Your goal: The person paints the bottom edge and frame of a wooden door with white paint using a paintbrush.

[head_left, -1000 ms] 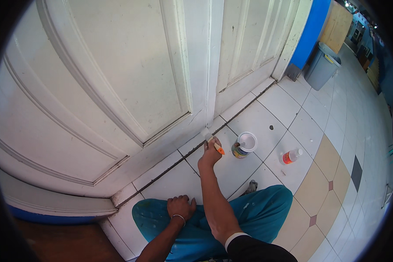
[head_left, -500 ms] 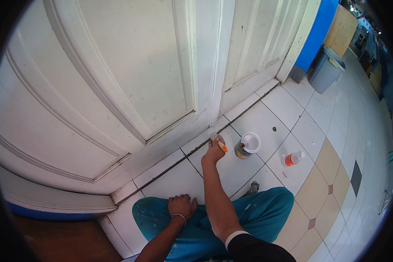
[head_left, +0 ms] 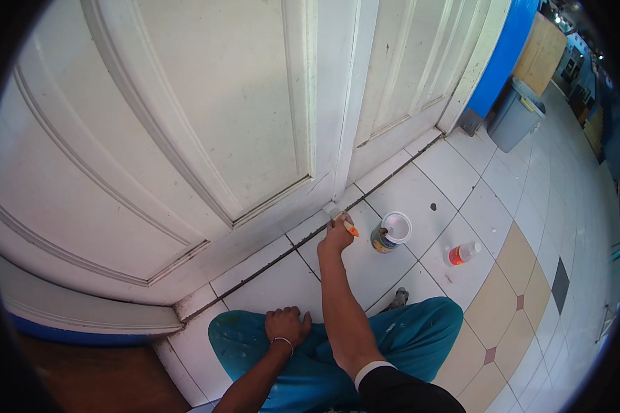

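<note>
My right hand (head_left: 337,235) is closed round a paintbrush (head_left: 352,229) with an orange-tipped handle. The pale bristles touch the bottom edge of the white panelled door (head_left: 220,89), near the seam between its two leaves. Right of that hand stands a paint can (head_left: 381,243) with white paint in it and its pale rim facing up. My left hand (head_left: 287,325) lies flat on my teal trousers (head_left: 420,330), fingers stretched out and holding nothing; a thin bracelet circles its wrist.
A small clear bottle with a red label (head_left: 461,254) lies or leans on the white floor tiles, right of the can. Farther back, a grey bin (head_left: 514,118) stands by a blue post (head_left: 503,58). A dark groove (head_left: 393,170) runs along the door's foot.
The brush head has shifted slightly up and left along the door's bottom edge. My left hand stays on the trousers.
</note>
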The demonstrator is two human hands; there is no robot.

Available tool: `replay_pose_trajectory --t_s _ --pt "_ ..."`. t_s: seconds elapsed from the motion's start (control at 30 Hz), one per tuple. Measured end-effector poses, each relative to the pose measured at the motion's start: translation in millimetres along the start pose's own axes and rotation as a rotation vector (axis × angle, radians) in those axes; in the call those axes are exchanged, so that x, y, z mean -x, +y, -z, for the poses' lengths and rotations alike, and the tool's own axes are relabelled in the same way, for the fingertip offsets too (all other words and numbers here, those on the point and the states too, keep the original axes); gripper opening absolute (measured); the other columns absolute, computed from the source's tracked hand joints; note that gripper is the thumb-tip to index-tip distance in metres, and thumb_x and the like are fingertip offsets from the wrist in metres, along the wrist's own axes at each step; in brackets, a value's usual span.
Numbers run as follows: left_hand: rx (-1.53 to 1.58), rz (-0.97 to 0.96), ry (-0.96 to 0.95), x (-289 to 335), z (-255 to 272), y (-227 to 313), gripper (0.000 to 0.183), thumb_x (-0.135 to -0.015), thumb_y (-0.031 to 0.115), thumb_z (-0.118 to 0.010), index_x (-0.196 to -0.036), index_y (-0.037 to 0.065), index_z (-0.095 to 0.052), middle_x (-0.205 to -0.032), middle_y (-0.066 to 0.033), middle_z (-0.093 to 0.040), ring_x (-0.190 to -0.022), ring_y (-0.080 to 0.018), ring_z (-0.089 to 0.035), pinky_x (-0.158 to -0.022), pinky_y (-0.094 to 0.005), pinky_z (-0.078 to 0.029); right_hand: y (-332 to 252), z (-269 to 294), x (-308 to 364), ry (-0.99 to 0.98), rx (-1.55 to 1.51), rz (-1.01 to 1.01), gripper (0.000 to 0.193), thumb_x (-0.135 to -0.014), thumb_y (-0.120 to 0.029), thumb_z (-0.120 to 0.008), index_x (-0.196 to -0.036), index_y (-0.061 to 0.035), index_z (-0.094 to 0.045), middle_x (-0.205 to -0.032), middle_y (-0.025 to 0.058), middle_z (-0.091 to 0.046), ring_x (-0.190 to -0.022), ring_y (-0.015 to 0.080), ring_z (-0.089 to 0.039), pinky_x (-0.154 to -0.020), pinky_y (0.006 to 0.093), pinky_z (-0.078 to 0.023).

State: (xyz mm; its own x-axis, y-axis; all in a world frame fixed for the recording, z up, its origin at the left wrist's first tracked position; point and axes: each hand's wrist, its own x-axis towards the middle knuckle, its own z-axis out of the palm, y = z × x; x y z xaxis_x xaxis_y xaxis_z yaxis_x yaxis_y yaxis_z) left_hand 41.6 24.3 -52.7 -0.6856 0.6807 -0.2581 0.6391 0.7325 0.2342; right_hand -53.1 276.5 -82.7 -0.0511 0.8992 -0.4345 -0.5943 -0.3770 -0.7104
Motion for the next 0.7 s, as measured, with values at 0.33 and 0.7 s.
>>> replay_pose_trajectory --t_s 0.33,0.7 --pt "-0.007 0.020 -0.004 2 0 -5 0.042 -0.093 0.046 -0.060 -0.089 0.007 -0.076 -0.091 -0.0134 -0.076 -0.087 -0.0304 -0.072 -0.088 -0.0433 -0.048 -30 4 39 -0.276 -0.231 0.029 0.036 -0.107 -0.018 -0.059 -0.138 -0.0015 -0.053 -0.127 0.0132 -0.060 -0.114 0.0234 -0.063 -0.104 0.0409 -0.052" --pt "-0.022 0.046 -0.037 2 -2 -6 0.041 -0.091 0.048 -0.063 -0.094 0.009 -0.079 -0.092 -0.0126 -0.077 -0.087 -0.0294 -0.072 -0.088 -0.0416 -0.047 -43 -12 68 -0.359 -0.240 0.000 0.038 -0.106 -0.014 -0.056 -0.139 0.0031 -0.050 -0.131 0.0147 -0.059 -0.115 0.0235 -0.062 -0.105 0.0418 -0.052"
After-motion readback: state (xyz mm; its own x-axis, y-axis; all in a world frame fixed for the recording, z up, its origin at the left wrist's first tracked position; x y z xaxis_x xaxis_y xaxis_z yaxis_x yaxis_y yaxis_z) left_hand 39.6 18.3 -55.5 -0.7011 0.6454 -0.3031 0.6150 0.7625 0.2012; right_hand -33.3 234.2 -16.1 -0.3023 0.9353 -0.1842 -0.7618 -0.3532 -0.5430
